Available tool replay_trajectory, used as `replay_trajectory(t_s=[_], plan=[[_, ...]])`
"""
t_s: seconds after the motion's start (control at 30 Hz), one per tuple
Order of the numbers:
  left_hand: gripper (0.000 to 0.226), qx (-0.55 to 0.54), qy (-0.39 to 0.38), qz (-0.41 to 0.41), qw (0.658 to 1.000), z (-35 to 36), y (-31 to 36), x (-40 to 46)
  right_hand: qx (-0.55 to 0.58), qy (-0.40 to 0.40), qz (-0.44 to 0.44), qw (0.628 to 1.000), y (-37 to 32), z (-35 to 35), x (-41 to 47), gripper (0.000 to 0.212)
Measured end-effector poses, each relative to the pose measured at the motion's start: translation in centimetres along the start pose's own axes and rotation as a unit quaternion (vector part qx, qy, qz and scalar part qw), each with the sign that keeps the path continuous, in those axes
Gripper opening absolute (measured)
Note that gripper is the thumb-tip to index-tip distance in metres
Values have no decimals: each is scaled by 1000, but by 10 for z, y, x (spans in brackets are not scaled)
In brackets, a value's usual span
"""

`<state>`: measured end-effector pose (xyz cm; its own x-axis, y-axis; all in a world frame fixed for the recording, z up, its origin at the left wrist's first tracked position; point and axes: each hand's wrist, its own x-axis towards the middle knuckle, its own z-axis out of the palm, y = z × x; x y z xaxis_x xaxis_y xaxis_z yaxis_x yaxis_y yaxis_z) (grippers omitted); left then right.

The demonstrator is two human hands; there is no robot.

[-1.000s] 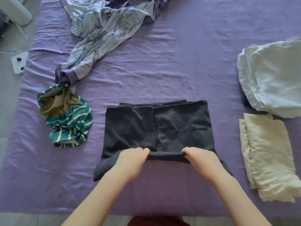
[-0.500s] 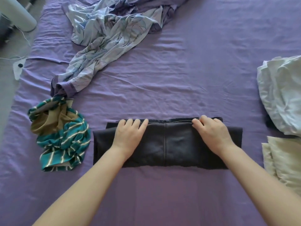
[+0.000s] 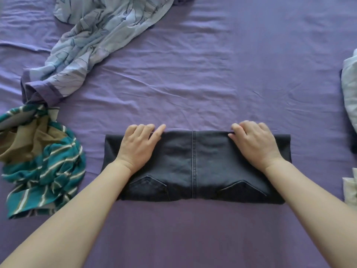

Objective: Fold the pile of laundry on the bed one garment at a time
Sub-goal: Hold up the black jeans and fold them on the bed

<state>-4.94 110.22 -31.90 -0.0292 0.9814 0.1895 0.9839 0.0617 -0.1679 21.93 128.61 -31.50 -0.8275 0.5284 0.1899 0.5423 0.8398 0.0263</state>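
Dark grey jeans (image 3: 193,163) lie folded into a wide band in the middle of the purple bed (image 3: 193,74), back pockets showing at the near edge. My left hand (image 3: 138,147) lies on the band's left part, its fingers curled over the far edge. On the right part sits my right hand (image 3: 253,142), knuckles bent, fingertips tucked over the same far edge with the thumb against the fold. To the upper left a light blue patterned garment (image 3: 90,39) lies crumpled, and a teal striped garment (image 3: 42,167) is bunched at the left.
A pale folded bundle (image 3: 350,89) shows at the right edge, with a cream folded cloth (image 3: 350,190) below it. Wrinkled purple sheet stretches beyond the jeans and in front of them.
The jeans' near part was folded away from me onto the far part, making a narrower band. Both hands went from the near fold to the far edge, and their fingers now curl over it.
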Motion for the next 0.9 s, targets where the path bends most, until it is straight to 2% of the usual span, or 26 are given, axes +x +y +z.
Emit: replay_trajectory(t_s=[0.1, 0.2, 0.3, 0.4, 0.53, 0.7, 0.83, 0.9], plan=[[37, -6, -28, -89, 996, -27, 15, 5, 27, -27, 84, 996, -14, -21, -3, 30], [41, -108, -69, -164, 978, -62, 73, 8, 91, -71, 153, 981, -63, -46, -15, 45], [47, -165, -134, -168, 963, -73, 124, -3, 122, -151, 159, 968, -103, -52, -36, 54], [56, -155, -192, -197, 949, -59, 126, -23, 107, -198, 162, 961, -104, -36, -56, 60], [66, -155, -201, -187, 949, -33, 126, -41, 92, -204, 141, 964, -102, -12, -67, 63], [75, -143, -175, -174, 958, -6, 130, -46, 81, -161, 140, 974, -101, 14, -71, 66], [71, -151, -192, -177, 953, -23, 126, -36, 86, -169, 139, 972, -100, 6, -67, 64], [67, -172, -185, -153, 955, -39, 118, -42, 92, -184, 140, 968, -99, -2, -65, 63]])
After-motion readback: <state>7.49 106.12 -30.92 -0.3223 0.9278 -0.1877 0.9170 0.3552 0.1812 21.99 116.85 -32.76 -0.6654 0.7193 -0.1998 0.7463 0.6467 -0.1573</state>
